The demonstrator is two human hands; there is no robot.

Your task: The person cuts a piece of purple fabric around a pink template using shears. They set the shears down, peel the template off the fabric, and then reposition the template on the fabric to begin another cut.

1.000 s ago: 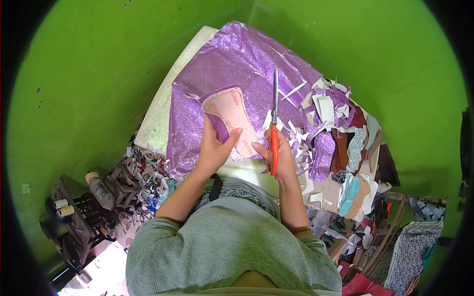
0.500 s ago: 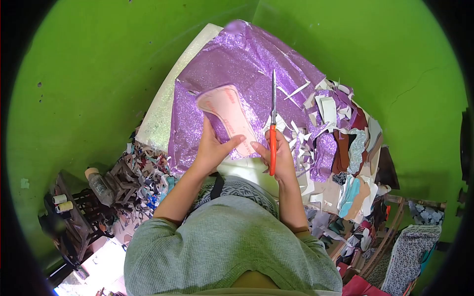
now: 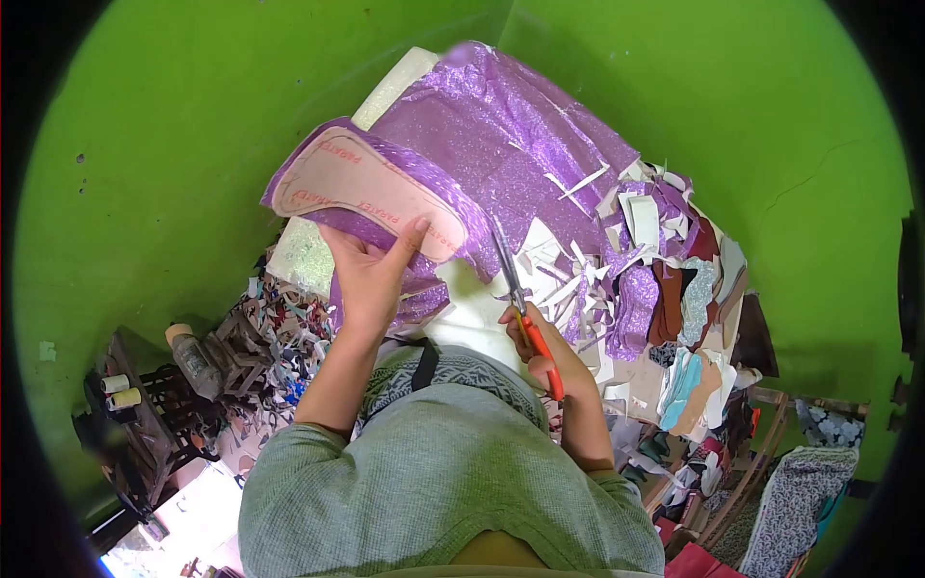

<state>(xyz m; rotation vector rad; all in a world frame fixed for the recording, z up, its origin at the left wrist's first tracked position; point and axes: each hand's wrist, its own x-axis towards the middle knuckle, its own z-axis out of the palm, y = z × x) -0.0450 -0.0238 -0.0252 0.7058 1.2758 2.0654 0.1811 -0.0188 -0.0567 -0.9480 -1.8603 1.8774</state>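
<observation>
My left hand [image 3: 368, 279] pinches a pale pink insole piece [image 3: 361, 188], printed with red PARATEX lettering, thumb on top and fingers underneath. Behind it lies purple glitter material [image 3: 453, 183], which sticks out past the insole's outline and is held along with it. Orange-handled scissors [image 3: 536, 339] are gripped in my right hand [image 3: 559, 361], their blades pointing up and away from me. The blades are at the purple material's edge, close to the insole's narrow right end.
A large purple glitter sheet [image 3: 482, 125] covers the work surface, over a whitish glitter sheet [image 3: 303, 260]. White and purple offcuts [image 3: 578, 279] lie at right, beside stacked cut shapes [image 3: 634, 308]. Scraps [image 3: 289, 337] heap at lower left near a bottle [image 3: 195, 364]. Green walls [image 3: 193, 116] enclose the corner.
My left hand has lifted and turned the insole piece to the left, with purple material now showing around it. The scissors have tilted from upright and come to the material's edge.
</observation>
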